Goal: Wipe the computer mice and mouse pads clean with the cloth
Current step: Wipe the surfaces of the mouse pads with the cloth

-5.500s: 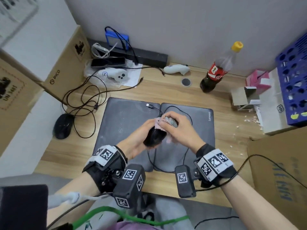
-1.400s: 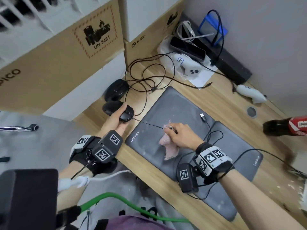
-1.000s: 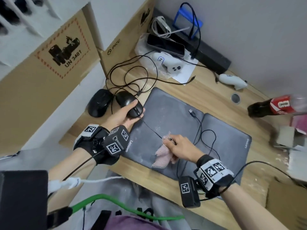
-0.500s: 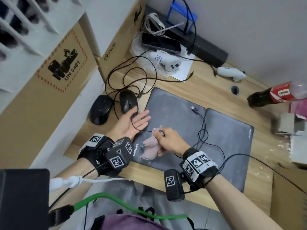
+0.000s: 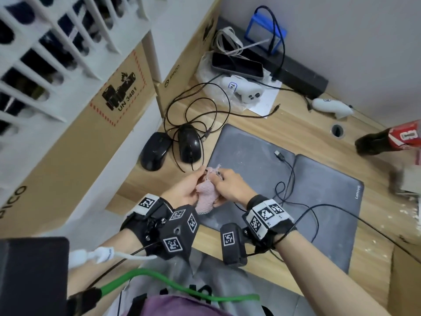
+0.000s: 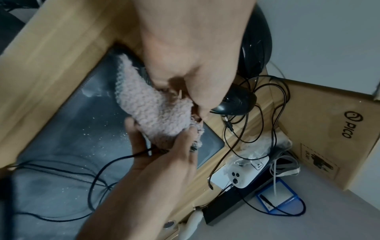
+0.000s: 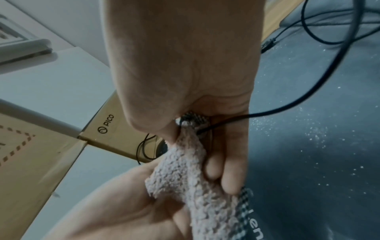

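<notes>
Sitting off-pad at left, 2 black mice (image 5: 170,149) parked clear. Left hand (image 5: 184,190) pinches pink cloth (image 5: 206,192), right hand (image 5: 230,187) clamped on it plus mouse cable, likely regripping. Grey pads (image 5: 319,185) dusty, free for wiping.

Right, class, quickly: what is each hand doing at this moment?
Left hand: fingers curled, pinching the pink cloth from the left.
Right hand: fingers curled round the pink cloth, with the black mouse cable caught in the same grip.
</notes>
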{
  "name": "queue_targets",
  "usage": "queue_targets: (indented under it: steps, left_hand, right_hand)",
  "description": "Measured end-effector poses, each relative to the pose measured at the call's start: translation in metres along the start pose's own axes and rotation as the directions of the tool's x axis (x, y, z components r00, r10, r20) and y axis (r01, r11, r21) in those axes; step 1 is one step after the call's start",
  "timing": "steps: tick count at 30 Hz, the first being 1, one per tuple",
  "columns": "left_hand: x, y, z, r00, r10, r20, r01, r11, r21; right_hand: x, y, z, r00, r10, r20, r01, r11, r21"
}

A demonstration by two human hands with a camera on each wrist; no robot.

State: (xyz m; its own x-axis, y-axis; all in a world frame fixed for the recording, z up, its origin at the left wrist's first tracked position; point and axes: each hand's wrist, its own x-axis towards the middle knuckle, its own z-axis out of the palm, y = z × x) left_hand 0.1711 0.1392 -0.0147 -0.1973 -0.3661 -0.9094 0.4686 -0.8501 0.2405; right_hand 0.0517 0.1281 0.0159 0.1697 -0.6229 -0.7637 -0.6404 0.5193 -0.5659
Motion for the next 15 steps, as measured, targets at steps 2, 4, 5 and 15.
queue_targets:
  steps: [2, 4, 5, 15]
  left_hand:
    - [0.001, 0.009, 0.001, 0.997, 0.041, -0.058, -0.037, 0.997, 0.063]
    - [0.005, 0.019, 0.000, 0.989, 0.090, -0.115, -0.078, 0.991, 0.109]
    - [0.007, 0.024, -0.001, 0.986, 0.103, -0.130, -0.090, 0.991, 0.100]
    - [0.024, 0.066, 0.003, 0.965, 0.205, -0.164, -0.199, 0.979, 0.053]
  right_hand:
    - [-0.005, 0.002, 0.001, 0.999, -0.001, 0.040, 0.002, 0.999, -0.034]
    - [-0.011, 0.006, 0.000, 0.998, -0.015, 0.067, 0.022, 0.995, -0.099]
    - [-0.014, 0.010, -0.003, 0.998, -0.031, 0.063, 0.041, 0.986, -0.162]
    - [-0.057, 0.069, -0.072, 0.995, 0.052, -0.083, -0.067, 0.981, -0.181]
